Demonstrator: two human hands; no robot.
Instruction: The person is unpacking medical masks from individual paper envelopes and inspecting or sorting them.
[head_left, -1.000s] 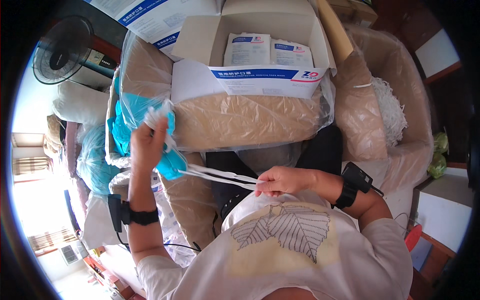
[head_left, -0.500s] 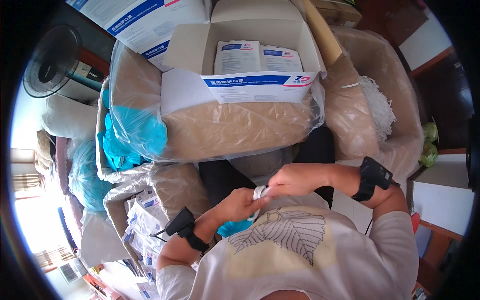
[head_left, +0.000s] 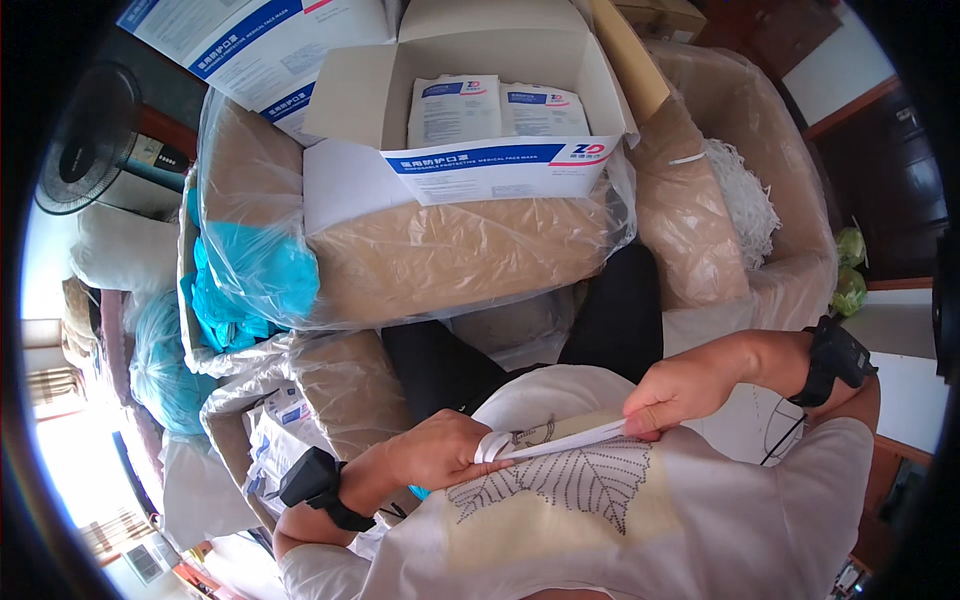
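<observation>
A white strap (head_left: 568,441) is stretched between my hands in front of the shirt. My left hand (head_left: 443,450) is closed on one end, where a band of the strap loops around the fingers. The other end is pinched in my right hand (head_left: 682,393), higher and to the right. A scrap of turquoise material (head_left: 419,492) shows just below my left hand, mostly hidden. Beyond my knees, an open white carton (head_left: 500,182) holds white packets (head_left: 455,110) and rests on a plastic-lined brown box (head_left: 460,265).
Turquoise material (head_left: 265,270) fills a lined box at left. An open carton of packets (head_left: 285,430) stands beside my left arm. Tangled white strands (head_left: 740,205) lie in a lined box at right. A black fan (head_left: 88,140) stands far left.
My hands have moved apart, the right one swinging outward to the right and the left one slightly down and left. The white strap is now drawn out between them.
</observation>
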